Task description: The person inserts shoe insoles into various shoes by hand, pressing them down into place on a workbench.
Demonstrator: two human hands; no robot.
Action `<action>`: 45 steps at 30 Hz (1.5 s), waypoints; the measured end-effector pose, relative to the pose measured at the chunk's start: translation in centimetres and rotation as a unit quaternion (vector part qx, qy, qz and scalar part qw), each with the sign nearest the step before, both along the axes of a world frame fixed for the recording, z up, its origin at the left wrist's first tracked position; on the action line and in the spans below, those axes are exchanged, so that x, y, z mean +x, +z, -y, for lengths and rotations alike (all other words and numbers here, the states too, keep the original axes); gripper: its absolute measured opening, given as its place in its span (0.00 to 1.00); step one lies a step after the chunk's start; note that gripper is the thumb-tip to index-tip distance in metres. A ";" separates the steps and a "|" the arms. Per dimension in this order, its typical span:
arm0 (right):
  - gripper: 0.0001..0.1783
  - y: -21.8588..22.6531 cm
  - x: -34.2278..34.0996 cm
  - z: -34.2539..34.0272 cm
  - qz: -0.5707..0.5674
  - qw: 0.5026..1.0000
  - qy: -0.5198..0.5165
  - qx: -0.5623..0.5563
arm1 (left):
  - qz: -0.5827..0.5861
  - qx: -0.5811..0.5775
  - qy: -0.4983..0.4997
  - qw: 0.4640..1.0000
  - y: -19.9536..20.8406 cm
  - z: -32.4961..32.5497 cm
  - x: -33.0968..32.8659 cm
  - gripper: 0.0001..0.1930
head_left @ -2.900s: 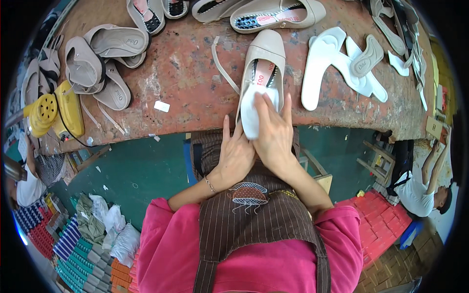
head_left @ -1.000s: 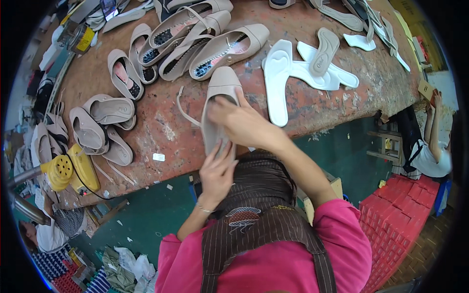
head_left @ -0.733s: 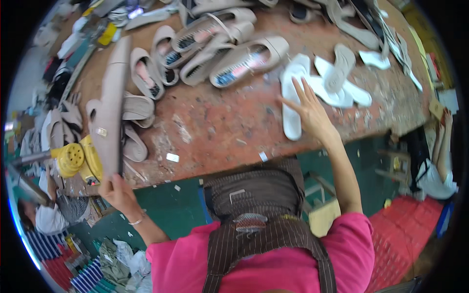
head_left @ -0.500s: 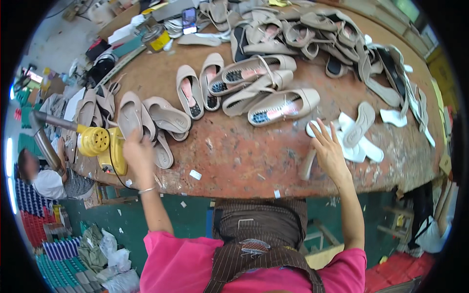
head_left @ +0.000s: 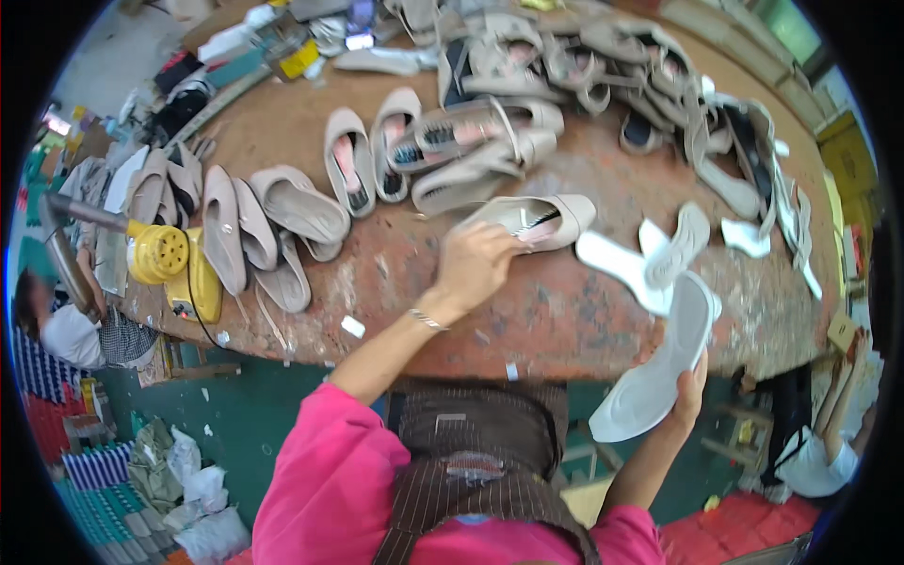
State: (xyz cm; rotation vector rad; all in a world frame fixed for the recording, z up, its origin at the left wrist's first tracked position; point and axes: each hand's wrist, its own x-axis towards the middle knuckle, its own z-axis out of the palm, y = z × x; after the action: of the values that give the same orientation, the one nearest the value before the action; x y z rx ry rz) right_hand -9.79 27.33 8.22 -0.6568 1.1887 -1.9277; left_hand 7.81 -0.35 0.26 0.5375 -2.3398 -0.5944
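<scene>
My right hand (head_left: 691, 394) holds a pale grey insole (head_left: 650, 381) up off the table's front edge, its underside or lining facing me. At the centre, my left hand (head_left: 473, 268) is closed on the heel end of a beige slingback shoe (head_left: 565, 221), whose toe points right; the fingertips are partly hidden. Just behind that shoe lie several similar beige shoes (head_left: 350, 160) with dark and pink inner soles showing. White insole pieces (head_left: 612, 264) and another grey insole (head_left: 680, 247) rest on the table to the right of the shoe.
A yellow blower-like machine (head_left: 193, 282) with a metal pipe stands at the table's left, beside finished-looking beige shoes (head_left: 301, 202). A heap of beige shoes (head_left: 527, 61) covers the far side of the worn brown table (head_left: 395, 320). Other people sit at both sides.
My left hand has moved right from the shoes by the yellow machine to the slingback shoe. My right hand has lifted an insole from the table toward me.
</scene>
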 end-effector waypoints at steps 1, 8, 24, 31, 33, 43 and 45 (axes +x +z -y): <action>0.51 -0.8 0.4 -0.9 0.040 0.999 0.033 -0.002 | 0.008 0.008 0.003 1.000 0.1 -1.2 2.3 0.04; 0.23 -3.9 2.9 0.7 -0.338 0.900 0.023 0.276 | 0.112 0.030 0.058 0.992 -0.6 -8.8 15.4 0.10; 0.15 -10.3 14.4 14.2 -0.497 0.833 0.229 0.082 | -0.046 0.423 0.214 0.879 -3.3 -8.7 16.2 0.41; 0.14 -10.9 15.2 14.6 -0.518 0.814 0.233 0.119 | -0.080 0.479 0.237 0.842 -4.0 -7.7 16.2 0.27; 0.14 -10.6 15.4 14.4 -0.540 0.804 0.221 0.117 | -0.132 0.522 0.247 0.806 -4.4 -7.2 16.3 0.16; 0.17 -10.4 15.6 15.8 -0.586 0.743 0.323 -0.018 | -0.011 0.385 0.295 0.874 -4.5 -6.3 15.6 0.04; 0.18 -10.6 15.2 15.7 -0.549 0.755 0.359 0.003 | -0.023 0.404 0.291 0.867 -4.3 -6.3 15.5 0.03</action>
State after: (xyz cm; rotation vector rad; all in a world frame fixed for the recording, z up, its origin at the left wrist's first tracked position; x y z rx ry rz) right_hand 5.46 11.59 -2.34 -2.0525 1.2468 -0.7692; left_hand 23.28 5.98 -4.06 1.5093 -1.6446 -1.2492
